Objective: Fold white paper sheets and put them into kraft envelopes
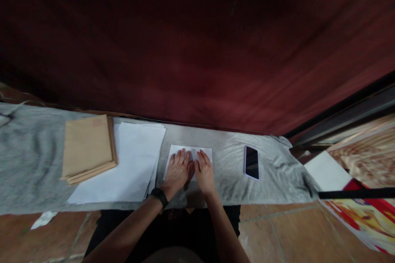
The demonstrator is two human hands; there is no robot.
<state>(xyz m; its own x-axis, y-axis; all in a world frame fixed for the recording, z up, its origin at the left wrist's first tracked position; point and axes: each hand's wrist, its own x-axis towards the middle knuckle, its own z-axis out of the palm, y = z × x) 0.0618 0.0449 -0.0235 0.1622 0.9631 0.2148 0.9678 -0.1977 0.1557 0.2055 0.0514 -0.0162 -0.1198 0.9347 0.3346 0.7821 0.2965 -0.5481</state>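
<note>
A small white sheet of paper [175,148], perhaps folded, lies on the grey cloth in front of me. My left hand [179,170] rests flat on its left part with the fingers stretched out, a dark band on the wrist. On the right part lies my right hand [203,170], its fingers extended and pressing on the paper. The two thumbs come close together near the middle. Both hands cover much of the sheet's lower part, so its near edge is mostly hidden.
Left of my hands lies a stack of large white paper [132,160], partly under a pile of brown envelopes [88,144]. A phone [252,162] lies to the right on the grey cloth [228,189]. A dark red panel [191,70] rises behind. A colourful box [364,218] stands at the right.
</note>
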